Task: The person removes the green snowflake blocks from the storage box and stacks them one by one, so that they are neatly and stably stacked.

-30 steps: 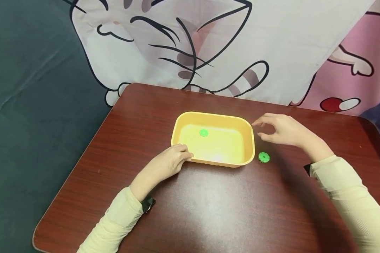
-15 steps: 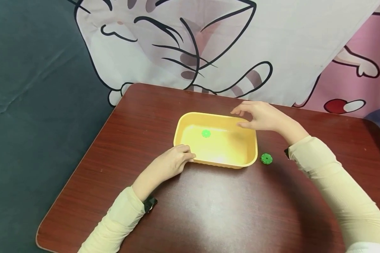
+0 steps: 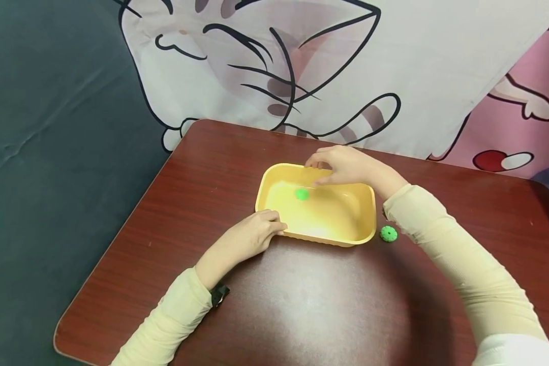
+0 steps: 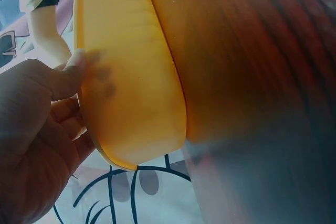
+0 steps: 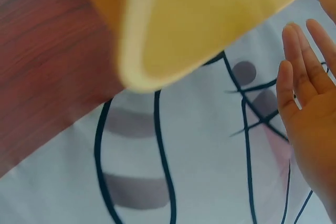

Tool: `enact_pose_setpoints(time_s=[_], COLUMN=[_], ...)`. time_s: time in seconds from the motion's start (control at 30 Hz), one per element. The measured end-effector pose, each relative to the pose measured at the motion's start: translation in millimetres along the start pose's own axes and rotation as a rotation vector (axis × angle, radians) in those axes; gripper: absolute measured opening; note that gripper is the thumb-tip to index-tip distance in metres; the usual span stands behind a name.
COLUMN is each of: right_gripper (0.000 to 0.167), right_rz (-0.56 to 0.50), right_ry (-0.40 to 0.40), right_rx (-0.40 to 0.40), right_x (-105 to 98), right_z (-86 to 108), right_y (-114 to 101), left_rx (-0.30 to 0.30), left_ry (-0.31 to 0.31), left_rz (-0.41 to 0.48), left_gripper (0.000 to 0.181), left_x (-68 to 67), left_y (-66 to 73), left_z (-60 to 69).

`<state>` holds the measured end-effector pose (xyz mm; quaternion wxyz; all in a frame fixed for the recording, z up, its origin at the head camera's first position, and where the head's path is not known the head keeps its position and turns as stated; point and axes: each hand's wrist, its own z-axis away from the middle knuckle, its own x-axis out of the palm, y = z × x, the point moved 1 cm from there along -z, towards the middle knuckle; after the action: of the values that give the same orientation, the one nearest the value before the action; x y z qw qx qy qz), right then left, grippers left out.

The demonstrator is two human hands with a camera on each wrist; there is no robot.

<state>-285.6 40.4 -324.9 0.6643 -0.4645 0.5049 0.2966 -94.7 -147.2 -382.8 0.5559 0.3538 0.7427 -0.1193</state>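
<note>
A yellow plastic basin (image 3: pixel 334 216) stands on the table. My left hand (image 3: pixel 249 236) grips its near-left rim; in the left wrist view the thumb lies over the edge of the basin (image 4: pixel 131 77), with the fingers on the other side. Inside lies a small green notched disc (image 3: pixel 301 194), blurred. Over the basin's far rim hovers my right hand (image 3: pixel 345 165), thumb and fingers apart, a little right of that disc. The right wrist view has the hand (image 5: pixel 312 93) with extended fingers and nothing in the palm. Another green disc (image 3: pixel 388 234) rests on the table, right of the basin.
The brown wooden table (image 3: pixel 201 173) has a rounded far-left corner. Behind it hangs a white cloth (image 3: pixel 421 61) printed with a cartoon cat, with a pink part at the right. A dark green surface (image 3: pixel 64 127) lies beyond the left edge.
My right hand has moved left, from beside the basin's right end to over its far side. The left hand keeps its hold on the rim. The head view has shifted slightly.
</note>
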Motion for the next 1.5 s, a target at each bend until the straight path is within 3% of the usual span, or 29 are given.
enact_pose_setpoints(time_s=[0.27, 0.67, 0.87, 1.13, 1.5], right_gripper=[0.045, 0.04, 0.042, 0.041, 0.037], right_rz=[0.026, 0.037, 0.118, 0.307, 0.256], right_ry=[-0.102, -0.106, -0.208, -0.39, -0.324], right_rx=[0.012, -0.061, -0.015, 0.086, 0.136], right_x=[14, 22, 31, 46, 53], right_z=[-16.5, -37.8, -40.7, -41.2, -37.8], right_y=[-7, -14, -17, -25, -25], left_rx=[0.0, 0.008, 0.018, 0.013, 0.013], left_ry=[-0.016, -0.006, -0.001, 0.005, 0.01], left_rz=[-0.003, -0.03, -0.039, -0.045, -0.05], left_gripper=[0.005, 0.005, 0.004, 0.004, 0.005], left_x=[-0.2, 1.8, 3.1, -0.2, 0.7], left_y=[0.8, 1.6, 1.2, 1.9, 1.3], left_z=[-2.6, -0.6, -0.3, 0.0, 0.1])
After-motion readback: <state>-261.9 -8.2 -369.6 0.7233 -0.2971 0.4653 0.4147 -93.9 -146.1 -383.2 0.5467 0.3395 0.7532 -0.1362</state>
